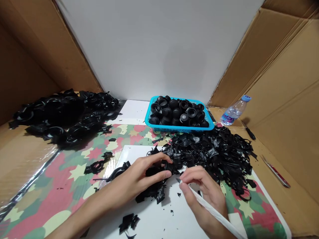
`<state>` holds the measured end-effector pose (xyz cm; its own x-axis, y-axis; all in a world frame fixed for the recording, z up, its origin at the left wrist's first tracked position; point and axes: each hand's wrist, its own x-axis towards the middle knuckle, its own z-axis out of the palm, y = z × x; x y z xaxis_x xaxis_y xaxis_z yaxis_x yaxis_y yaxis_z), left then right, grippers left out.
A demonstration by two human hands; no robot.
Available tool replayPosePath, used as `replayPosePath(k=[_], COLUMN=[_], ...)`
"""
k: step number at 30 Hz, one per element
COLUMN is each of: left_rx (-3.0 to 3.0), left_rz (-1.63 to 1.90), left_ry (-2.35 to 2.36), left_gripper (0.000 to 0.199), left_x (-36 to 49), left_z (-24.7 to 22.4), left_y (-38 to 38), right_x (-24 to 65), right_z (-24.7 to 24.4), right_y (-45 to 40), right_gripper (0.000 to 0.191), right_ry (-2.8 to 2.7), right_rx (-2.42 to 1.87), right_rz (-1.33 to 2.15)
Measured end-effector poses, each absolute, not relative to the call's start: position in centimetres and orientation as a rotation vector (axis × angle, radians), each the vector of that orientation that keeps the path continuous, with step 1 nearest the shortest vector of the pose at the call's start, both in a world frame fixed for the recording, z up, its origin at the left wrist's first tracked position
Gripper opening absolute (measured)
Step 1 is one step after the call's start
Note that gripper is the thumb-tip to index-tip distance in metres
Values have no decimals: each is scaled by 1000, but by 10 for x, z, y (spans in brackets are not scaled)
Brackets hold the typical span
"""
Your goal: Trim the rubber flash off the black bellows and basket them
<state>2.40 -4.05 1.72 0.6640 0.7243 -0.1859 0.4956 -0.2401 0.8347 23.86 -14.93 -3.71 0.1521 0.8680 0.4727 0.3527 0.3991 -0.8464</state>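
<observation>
My left hand (147, 171) pinches a black ribbed rubber cap (168, 166) between thumb and fingertips, low over a white board (183, 219). Just to its right, my right hand (203, 191) grips a slim tool with a white handle or wrapping (211, 209); its short dark tip (178, 179) points at the cap, a small gap away. What kind of tool it is, I cannot make out. Black rubber scraps (160, 194) lie beneath my left hand, partly hidden by it.
A blue basket (179, 128) full of black ribbed caps stands at the back. Trimmings (216, 156) heap up before it, and more black rubber parts (69, 116) pile at left. On the right are a water bottle (234, 111), a dark-handled tool (250, 133) and a red-handled cutter (276, 172).
</observation>
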Motion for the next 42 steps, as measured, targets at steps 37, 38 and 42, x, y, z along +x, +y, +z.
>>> replayPosePath(k=[37, 38, 42], left_rx=[1718, 1722, 1739], left_rz=[315, 322, 360], left_ry=[903, 900, 871], left_gripper=[28, 28, 28], left_x=[23, 23, 24], left_z=[9, 9, 9], left_y=[-35, -36, -35], right_x=[244, 243, 241], right_z=[-29, -30, -35], right_y=[-130, -130, -129], right_gripper=[33, 33, 37], right_ry=[-879, -880, -888], right_rx=[-1163, -1174, -1226], right_rz=[1345, 1346, 1313])
